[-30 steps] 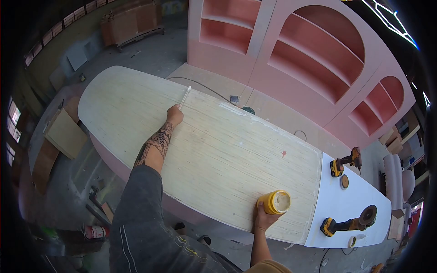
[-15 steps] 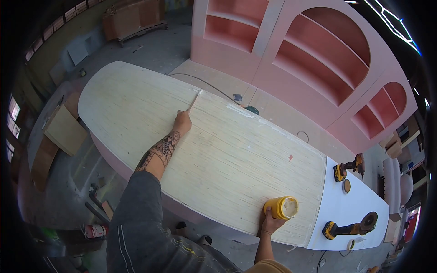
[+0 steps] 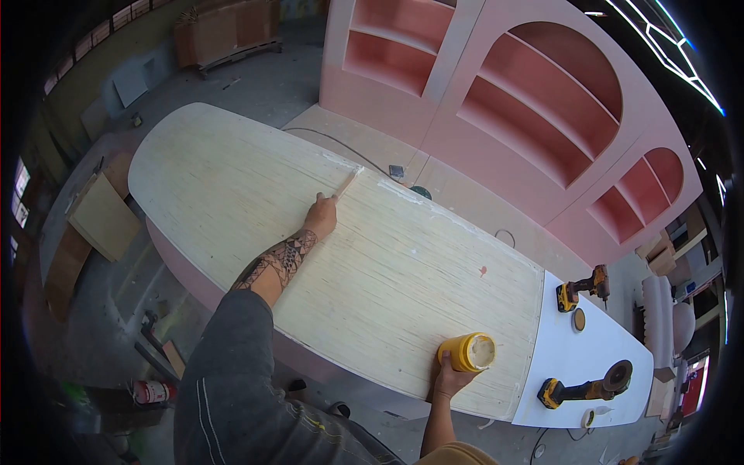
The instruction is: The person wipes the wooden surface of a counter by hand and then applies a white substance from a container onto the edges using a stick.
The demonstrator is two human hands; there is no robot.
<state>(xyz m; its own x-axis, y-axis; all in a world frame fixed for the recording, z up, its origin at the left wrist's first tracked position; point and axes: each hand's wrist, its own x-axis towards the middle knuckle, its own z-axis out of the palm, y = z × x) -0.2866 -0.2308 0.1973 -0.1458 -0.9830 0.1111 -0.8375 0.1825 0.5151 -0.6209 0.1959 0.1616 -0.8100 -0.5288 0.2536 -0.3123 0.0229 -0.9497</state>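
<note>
My left hand [image 3: 322, 215] is closed round a putty knife [image 3: 346, 184], seen nearly edge-on. Pale filler shows at its tip, by the far edge of the long wooden panel [image 3: 232, 201], whose one end is rounded. Near the panel's front edge, my right hand [image 3: 451, 380] grips a yellow tub [image 3: 457, 353]. The tub tilts so that its open mouth, with pale filler inside, faces right. White smears of filler [image 3: 401, 191] run along the panel's far edge, right of the knife.
On a white section [image 3: 570, 356] at the right lie a cordless drill [image 3: 580, 289], a round lid [image 3: 579, 319], an angle grinder [image 3: 581, 390] and a roll of tape [image 3: 589, 418]. A pink shelf unit [image 3: 442, 116] stands behind the panel. A cable [image 3: 341, 141] trails across the floor.
My left hand has moved right with the putty knife, whose tip now reaches the panel's far edge. The tub stays in my right hand, and the whole view has shifted slightly.
</note>
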